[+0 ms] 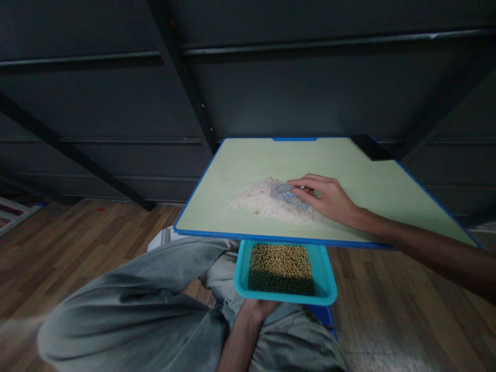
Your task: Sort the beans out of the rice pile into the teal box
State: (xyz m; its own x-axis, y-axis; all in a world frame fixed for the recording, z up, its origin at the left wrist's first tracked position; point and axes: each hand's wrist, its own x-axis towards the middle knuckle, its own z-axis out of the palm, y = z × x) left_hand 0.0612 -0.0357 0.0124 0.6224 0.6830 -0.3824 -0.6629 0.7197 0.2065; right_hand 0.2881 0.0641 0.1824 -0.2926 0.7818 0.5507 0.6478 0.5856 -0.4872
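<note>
A pile of rice point(251, 199) is spread over the light green tabletop point(248, 155), with a few tan beans point(256, 212) scattered in it. My right hand point(323, 196) pinches a clear, round plastic piece point(284, 194) that lies low on the rice; whether it is a lid or a shallow cup I cannot tell. Below the table's near edge, a turquoise tray point(329, 284) holds tan beans point(281, 261), their near part in shadow. From underneath, my left hand point(260, 308) bears the tray, its fingers hidden by it.
A dark phone-like slab point(372, 148) lies at the table's far right corner. Behind the table rises a dark panelled wall point(290, 93) with metal bars. My bent legs point(155, 305) in grey-green trousers flank the tray, above a wooden floor point(112, 232).
</note>
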